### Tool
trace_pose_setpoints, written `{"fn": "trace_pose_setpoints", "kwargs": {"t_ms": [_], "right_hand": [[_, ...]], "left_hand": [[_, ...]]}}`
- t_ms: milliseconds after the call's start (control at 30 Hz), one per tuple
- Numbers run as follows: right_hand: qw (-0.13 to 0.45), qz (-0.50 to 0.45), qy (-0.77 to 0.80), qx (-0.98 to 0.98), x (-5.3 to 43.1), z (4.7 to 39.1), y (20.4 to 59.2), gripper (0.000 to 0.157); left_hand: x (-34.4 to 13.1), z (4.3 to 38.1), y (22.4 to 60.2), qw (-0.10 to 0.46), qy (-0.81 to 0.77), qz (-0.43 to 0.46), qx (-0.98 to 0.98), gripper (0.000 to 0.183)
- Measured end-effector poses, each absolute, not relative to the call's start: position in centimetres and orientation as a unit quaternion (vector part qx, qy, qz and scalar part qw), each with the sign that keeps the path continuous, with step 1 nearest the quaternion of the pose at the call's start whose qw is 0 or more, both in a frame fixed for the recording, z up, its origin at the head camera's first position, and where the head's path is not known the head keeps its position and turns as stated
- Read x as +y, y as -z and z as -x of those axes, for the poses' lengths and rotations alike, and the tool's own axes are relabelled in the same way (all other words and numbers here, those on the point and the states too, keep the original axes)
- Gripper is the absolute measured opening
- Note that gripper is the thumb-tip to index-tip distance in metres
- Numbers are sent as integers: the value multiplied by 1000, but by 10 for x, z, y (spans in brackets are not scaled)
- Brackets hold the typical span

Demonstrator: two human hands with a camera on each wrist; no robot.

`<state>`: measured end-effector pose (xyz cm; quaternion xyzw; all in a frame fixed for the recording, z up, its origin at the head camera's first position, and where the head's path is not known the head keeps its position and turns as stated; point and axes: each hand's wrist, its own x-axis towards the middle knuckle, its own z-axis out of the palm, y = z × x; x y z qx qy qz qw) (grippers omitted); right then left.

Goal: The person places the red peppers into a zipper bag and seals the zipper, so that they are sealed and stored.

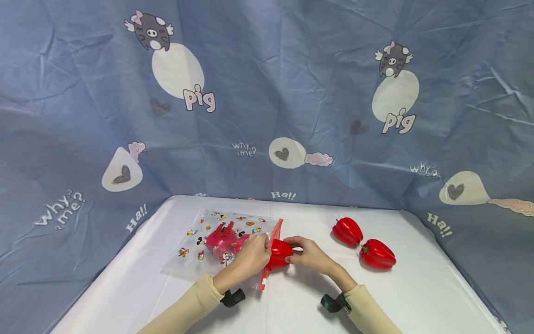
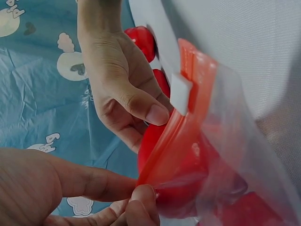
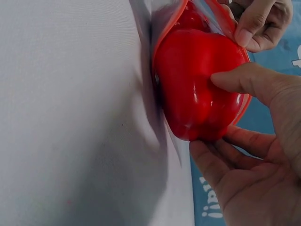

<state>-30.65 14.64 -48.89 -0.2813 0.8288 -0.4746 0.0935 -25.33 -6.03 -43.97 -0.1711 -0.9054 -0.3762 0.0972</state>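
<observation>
The bell pepper (image 1: 280,253) lies directly to the left of your right grip (image 1: 306,253), between your two hands and partly inside the bag's red-orange mouth (image 1: 276,228). Its long axis appears to run from your right fingers toward the bag, so a push along that line, not across it, looks like the direction that counts. Your right grip holds it, thumb on its side and fingers about its lobed end; your left grip (image 1: 254,252) is just beside it, pinching the rim of the mouth between thumb and fingers.

The clear printed bag (image 1: 192,250) spreads out to the left of your left grip on the white table (image 1: 317,306), with red contents (image 1: 219,241) showing through it. To the right of your right grip and a little beyond lie a loose pepper (image 1: 347,232) and another pepper (image 1: 377,254), near each other.

Your left wrist view shows what the head view leaves unclear: the rim caught in your left fingertips, and a white slider (image 2: 181,94) beside your right thumb. Your right wrist view alone shows the rim passing on both sides of the pepper, with another red surface (image 3: 190,18) deeper inside. The pepper's stem end cannot be seen.
</observation>
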Motion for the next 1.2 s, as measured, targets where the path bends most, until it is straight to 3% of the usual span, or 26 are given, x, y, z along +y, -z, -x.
{"fn": "trace_pose_setpoints", "kwargs": {"t_ms": [1200], "right_hand": [[111, 290, 531, 789, 134, 299, 497, 46]], "left_hand": [[-60, 252, 439, 108, 367, 167, -909, 16]]}}
